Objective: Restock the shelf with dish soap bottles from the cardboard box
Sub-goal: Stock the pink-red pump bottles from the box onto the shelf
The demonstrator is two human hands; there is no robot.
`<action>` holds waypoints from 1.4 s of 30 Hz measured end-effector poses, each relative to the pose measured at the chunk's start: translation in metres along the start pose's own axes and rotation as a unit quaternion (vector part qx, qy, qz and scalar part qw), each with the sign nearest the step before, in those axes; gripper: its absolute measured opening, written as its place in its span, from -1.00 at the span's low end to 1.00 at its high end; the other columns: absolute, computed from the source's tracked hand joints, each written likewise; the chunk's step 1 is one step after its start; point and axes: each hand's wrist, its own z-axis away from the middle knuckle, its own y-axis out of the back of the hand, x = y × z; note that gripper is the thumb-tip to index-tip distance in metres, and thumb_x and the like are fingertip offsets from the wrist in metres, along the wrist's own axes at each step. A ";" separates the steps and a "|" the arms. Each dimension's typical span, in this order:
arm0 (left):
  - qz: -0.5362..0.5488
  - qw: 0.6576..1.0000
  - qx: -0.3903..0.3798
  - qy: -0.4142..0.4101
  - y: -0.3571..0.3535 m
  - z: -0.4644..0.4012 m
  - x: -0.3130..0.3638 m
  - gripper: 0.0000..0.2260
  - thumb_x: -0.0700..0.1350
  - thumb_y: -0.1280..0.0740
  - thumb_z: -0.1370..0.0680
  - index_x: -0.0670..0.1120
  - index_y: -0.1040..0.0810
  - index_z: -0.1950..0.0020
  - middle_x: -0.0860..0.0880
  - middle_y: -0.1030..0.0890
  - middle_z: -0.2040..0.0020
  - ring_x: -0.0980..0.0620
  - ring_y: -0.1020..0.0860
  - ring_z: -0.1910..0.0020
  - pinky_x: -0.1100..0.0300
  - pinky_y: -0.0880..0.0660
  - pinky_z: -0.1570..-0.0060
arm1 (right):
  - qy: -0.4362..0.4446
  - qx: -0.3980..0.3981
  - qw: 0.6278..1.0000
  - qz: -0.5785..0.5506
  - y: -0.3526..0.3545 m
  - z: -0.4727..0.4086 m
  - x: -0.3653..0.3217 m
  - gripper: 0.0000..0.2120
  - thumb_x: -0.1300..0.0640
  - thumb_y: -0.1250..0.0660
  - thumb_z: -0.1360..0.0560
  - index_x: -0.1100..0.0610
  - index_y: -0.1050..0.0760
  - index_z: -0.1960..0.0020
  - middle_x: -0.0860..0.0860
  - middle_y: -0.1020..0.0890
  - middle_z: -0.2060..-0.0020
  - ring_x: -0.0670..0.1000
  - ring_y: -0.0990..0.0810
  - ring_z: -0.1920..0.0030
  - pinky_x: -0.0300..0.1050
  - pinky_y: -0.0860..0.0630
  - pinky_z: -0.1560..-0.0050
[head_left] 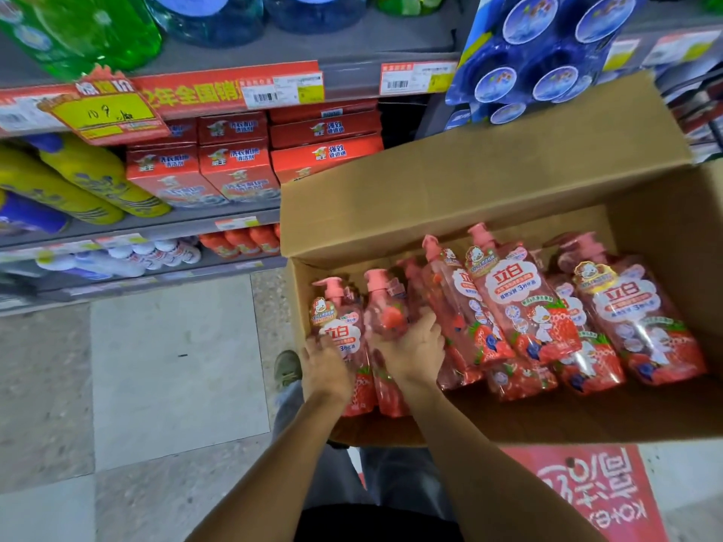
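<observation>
the shelf (250,228) fills the far left, stacked with red cartons (234,166). to its right sits the open cardboard box (450,197) of pink dish soap bottles (520,303). at its near-left end, the left hand (324,365) grips one bottle (338,326) and the right hand (410,346) grips its neighbour (385,314).

Pink pump-top dish soap bottles (520,307) lie slanted, crowded inside the open cardboard box (450,189).

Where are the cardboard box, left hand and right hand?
cardboard box (450,197): head view, on its raised back flap.
left hand (324,369): head view, back of the hand, on the leftmost bottle.
right hand (410,348): head view, back of the hand, on the next bottle.
</observation>
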 end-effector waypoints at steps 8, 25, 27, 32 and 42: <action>0.016 1.000 0.000 -0.006 -0.003 -0.004 -0.004 -0.39 0.10 -0.38 -0.54 -0.14 -0.28 -0.48 -0.14 -0.36 -0.38 -0.13 -0.35 -0.31 -0.01 -0.40 -0.31 | -0.019 -0.172 0.983 0.066 -0.002 -0.007 -0.002 0.05 -0.16 -0.59 -0.31 0.18 -0.03 -0.51 0.19 -0.40 -0.36 0.25 -0.43 -0.38 0.12 -0.42 -0.34; 0.062 0.994 0.014 0.086 -0.011 -0.004 0.027 -0.31 0.07 -0.45 -0.47 -0.11 -0.15 -0.42 -0.16 -0.25 -0.40 -0.19 -0.22 -0.40 -0.07 -0.32 -0.36 | 0.117 -0.148 0.946 -0.262 0.113 0.008 0.009 -0.27 0.10 -0.62 -0.34 -0.05 -0.23 -0.31 -0.25 -0.53 -0.07 -0.33 -0.58 0.02 -0.33 -0.56 -0.06; 0.048 0.995 0.008 0.092 -0.014 -0.007 0.032 -0.23 0.15 -0.46 -0.43 -0.10 -0.13 -0.45 -0.17 -0.25 -0.38 -0.20 -0.23 -0.39 -0.10 -0.34 -0.33 | 0.111 -0.148 0.931 -0.316 0.126 0.007 0.011 -0.35 0.21 -0.58 -0.38 0.00 -0.26 -0.30 -0.17 -0.57 -0.05 -0.36 -0.64 0.09 -0.37 -0.60 0.11; 0.029 0.991 -0.011 0.127 -0.018 -0.015 0.041 0.05 0.19 -0.56 -0.32 -0.16 0.01 -0.55 -0.16 -0.17 -0.49 -0.23 -0.18 -0.47 -0.15 -0.31 -0.39 | 0.060 -0.129 0.897 -0.419 0.149 0.005 0.030 -0.56 0.20 -0.49 -0.47 -0.17 -0.37 -0.14 -0.05 -0.63 -0.10 -0.12 -0.71 0.04 -0.19 -0.63 0.14; 0.217 0.961 -0.025 0.167 -0.026 -0.032 0.029 -0.09 0.22 -0.57 -0.21 -0.09 -0.26 -0.41 -0.16 -0.46 -0.35 -0.22 -0.45 -0.31 -0.13 -0.45 -0.28 | 0.066 -0.103 0.897 -0.426 0.164 0.004 0.055 -0.54 0.25 -0.49 -0.46 -0.04 -0.40 -0.24 -0.03 -0.68 -0.08 -0.07 -0.72 0.00 -0.13 -0.66 0.07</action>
